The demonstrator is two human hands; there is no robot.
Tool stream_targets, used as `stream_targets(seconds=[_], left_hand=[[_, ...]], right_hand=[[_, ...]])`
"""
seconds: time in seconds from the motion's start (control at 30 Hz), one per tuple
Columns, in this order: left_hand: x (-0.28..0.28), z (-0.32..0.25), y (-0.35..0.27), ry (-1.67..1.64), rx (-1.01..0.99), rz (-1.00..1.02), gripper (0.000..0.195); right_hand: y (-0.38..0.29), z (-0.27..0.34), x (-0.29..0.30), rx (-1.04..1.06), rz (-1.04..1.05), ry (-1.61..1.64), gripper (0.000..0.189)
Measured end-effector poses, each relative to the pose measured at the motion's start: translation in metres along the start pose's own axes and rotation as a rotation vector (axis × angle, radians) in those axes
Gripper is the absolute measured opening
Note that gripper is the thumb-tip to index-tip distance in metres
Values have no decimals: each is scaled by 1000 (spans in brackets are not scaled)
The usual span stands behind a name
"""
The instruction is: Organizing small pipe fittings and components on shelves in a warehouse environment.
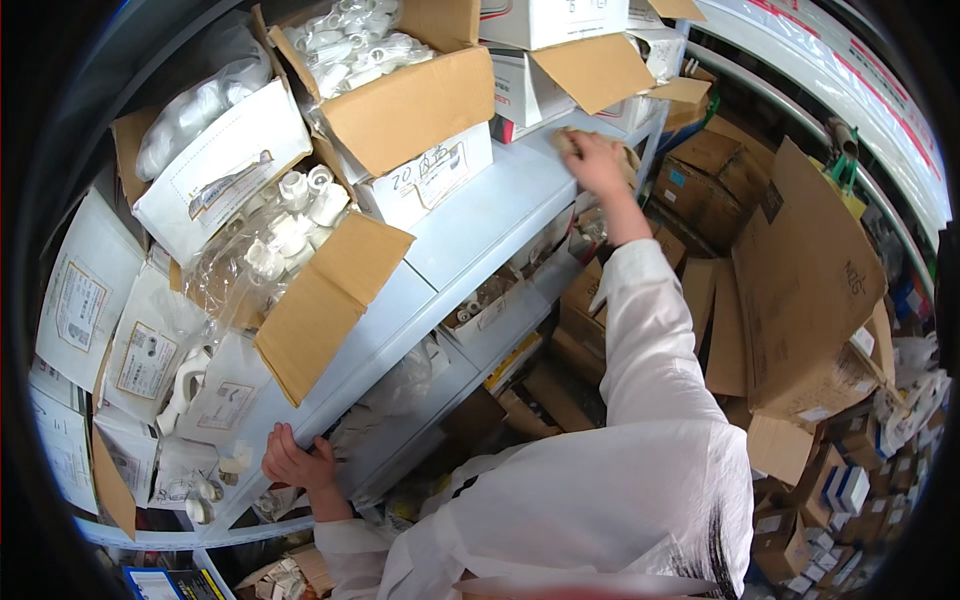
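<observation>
My right hand (596, 166) presses a beige cloth (630, 159) onto the far end of a pale blue metal shelf (480, 214). Part of the cloth is hidden beneath the palm. At the near end, my left hand (296, 459) rests on the shelf's front edge, fingers on top and thumb along the rim. Beside the left hand stands an open carton with white plastic pipe fittings (289, 232), its brown cardboard flap (330, 307) folded out over the shelf. Close to the right hand is a white carton (525, 86) with an open flap.
Another open carton holds bagged white fittings (352, 49). A few loose fittings (201, 506) lie near the shelf's left end. A lower shelf (465, 356) carries boxes and plastic bags. Large brown cartons (806, 277) stand at the right, with many small boxes (851, 487) below them.
</observation>
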State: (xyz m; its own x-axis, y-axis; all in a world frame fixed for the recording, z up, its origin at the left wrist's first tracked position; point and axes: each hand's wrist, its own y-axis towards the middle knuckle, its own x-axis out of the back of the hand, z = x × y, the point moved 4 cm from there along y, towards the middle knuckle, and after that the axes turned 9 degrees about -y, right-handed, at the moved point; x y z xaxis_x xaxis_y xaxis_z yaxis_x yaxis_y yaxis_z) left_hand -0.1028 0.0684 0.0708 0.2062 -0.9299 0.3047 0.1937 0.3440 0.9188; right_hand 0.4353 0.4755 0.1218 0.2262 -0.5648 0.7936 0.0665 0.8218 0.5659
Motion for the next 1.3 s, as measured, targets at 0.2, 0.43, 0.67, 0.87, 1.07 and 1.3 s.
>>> stream_targets(seconds=[0.2, 0.43, 0.67, 0.87, 1.07, 1.3], left_hand=[[-1, 4, -10, 6, 20, 4, 48], [-2, -3, -4, -4, 56, 33, 48], [-1, 0, -16, 7, 136, 87, 46], [-1, -2, -11, -98, 129, 121, 47], [11, 0, -8, -73, 137, 73, 42], [3, -3, -10, -124, 126, 79, 47]], right_hand=[[47, -45, -6, -205, 168, -21, 57], [47, -40, -4, -186, 72, -87, 58], [44, -47, -16, -62, -97, -37, 52], [9, -44, -1, -35, -240, -49, 31], [-84, 44, 56, -74, -171, 180, 23], [-32, 117, 244, 255, -775, 663, 39]])
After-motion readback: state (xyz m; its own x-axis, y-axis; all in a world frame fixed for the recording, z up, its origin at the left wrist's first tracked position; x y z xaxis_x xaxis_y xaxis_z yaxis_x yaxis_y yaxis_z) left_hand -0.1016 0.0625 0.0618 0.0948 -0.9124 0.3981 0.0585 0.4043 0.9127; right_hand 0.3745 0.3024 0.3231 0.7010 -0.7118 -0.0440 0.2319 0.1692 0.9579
